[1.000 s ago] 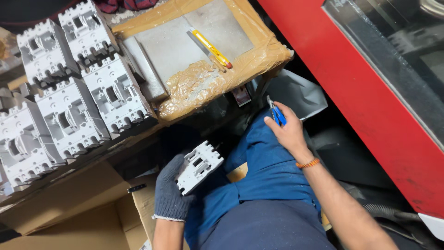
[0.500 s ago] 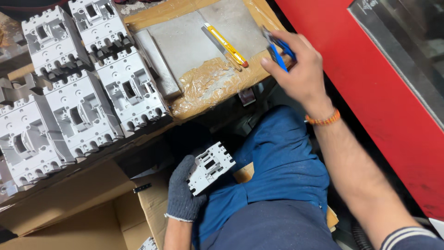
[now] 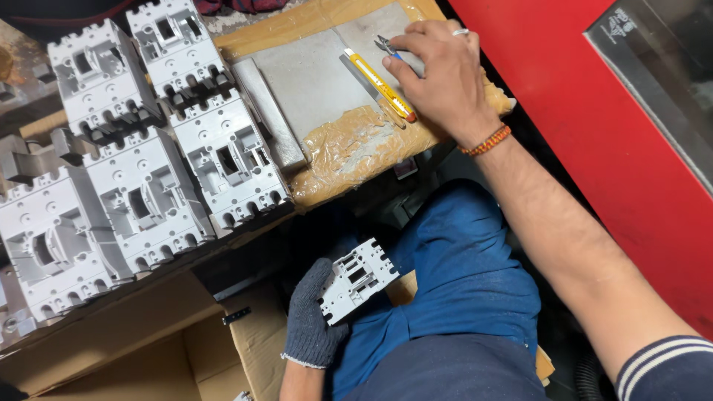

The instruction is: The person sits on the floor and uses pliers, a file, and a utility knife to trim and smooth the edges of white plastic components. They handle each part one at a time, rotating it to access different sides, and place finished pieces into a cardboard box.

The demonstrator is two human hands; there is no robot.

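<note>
While the gloved left hand (image 3: 312, 315) grips a small white breaker housing (image 3: 358, 279) over the lap, beside an open carton (image 3: 245, 349), larger grey housings (image 3: 148, 148) stand in rows along the worktop's left part. At the far edge, the bare right hand (image 3: 444, 70) lies on a taped metal plate (image 3: 312, 82), fingers closed on blue-handled pliers (image 3: 388, 47), touching a yellow knife (image 3: 380, 84). A red panel (image 3: 587, 111) runs to the right.

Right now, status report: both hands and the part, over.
Left hand, gloved, holds white plastic housing over lap. Right hand on metal plate, blue-handled pliers under fingers, beside yellow utility knife.
</note>
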